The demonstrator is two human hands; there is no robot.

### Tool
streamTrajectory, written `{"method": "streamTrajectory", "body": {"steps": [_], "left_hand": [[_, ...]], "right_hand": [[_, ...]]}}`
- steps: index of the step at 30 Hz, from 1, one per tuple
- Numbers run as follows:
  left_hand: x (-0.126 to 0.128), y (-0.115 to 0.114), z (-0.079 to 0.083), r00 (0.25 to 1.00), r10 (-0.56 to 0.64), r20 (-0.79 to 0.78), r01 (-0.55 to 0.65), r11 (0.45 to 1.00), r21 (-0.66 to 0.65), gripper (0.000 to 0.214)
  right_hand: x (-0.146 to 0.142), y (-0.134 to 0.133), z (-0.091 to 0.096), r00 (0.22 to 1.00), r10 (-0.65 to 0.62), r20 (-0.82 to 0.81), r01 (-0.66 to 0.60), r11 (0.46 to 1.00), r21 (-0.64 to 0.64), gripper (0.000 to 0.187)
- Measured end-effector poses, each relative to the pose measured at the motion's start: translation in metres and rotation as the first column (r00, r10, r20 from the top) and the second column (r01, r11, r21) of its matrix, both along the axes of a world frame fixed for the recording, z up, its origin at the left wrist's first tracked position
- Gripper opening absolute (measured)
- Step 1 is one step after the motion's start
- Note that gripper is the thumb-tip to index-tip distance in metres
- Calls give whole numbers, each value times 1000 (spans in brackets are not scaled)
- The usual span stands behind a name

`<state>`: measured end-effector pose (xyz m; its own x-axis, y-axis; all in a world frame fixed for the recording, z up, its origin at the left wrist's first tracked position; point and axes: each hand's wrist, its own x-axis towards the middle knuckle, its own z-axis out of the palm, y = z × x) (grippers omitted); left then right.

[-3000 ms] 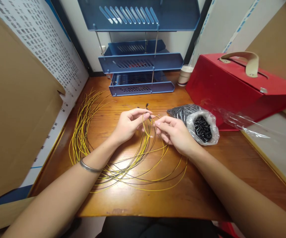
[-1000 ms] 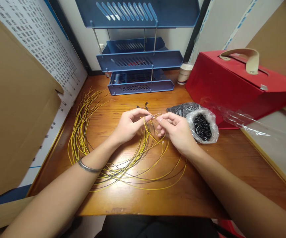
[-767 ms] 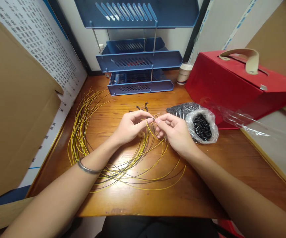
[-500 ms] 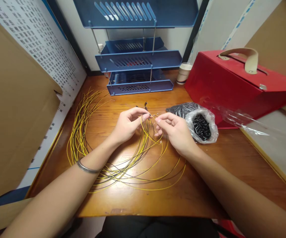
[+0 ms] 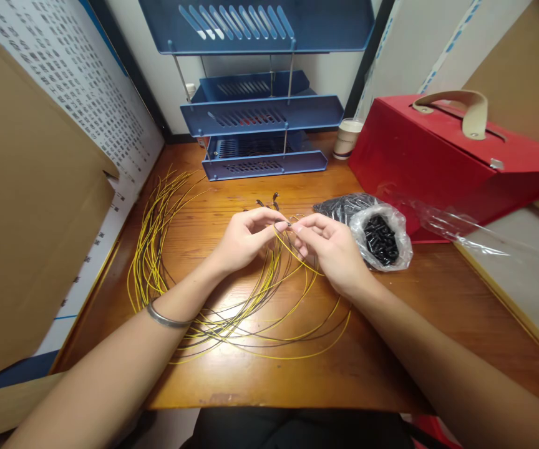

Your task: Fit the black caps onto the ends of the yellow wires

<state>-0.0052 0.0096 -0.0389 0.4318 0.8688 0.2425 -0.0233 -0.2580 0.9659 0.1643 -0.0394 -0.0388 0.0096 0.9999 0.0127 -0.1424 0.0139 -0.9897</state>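
Note:
Both hands meet above the wooden table (image 5: 344,374). My left hand (image 5: 244,240) pinches the end of a thin yellow wire (image 5: 297,252) between thumb and forefinger. My right hand (image 5: 332,246) pinches close against it, fingertips almost touching the left ones, on a small dark piece too tiny to name. Beneath the hands lies a loose bundle of yellow and dark wires (image 5: 232,321) in wide loops. A clear plastic bag of small black parts (image 5: 382,240) lies just right of my right hand.
More yellow wires (image 5: 150,249) fan out at the left. A blue stacked letter tray (image 5: 262,118) stands at the back, a paper cup (image 5: 347,138) beside it. A red box with a tan handle (image 5: 442,156) fills the right. Cardboard (image 5: 26,206) walls the left.
The two hands have stayed in place, with fingertips drawing together, parting slightly, and closing together again on the wire end. The wire loop under them shifted a little.

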Motion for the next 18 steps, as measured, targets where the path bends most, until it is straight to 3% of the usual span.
{"method": "streamTrajectory", "body": {"steps": [6, 11, 18], "left_hand": [[-1, 6, -2, 985, 138, 99, -137, 990, -16, 36], [-4, 6, -1, 980, 177, 87, -177, 984, -5, 35], [-4, 8, -1, 980, 176, 91, -177, 984, -2, 36]], "right_hand": [[-2, -2, 4, 982, 85, -168, -112, 981, -157, 25], [-3, -5, 8, 958, 188, -217, -233, 951, -203, 24], [-1, -3, 7, 984, 128, -123, -148, 974, -172, 20]]}}
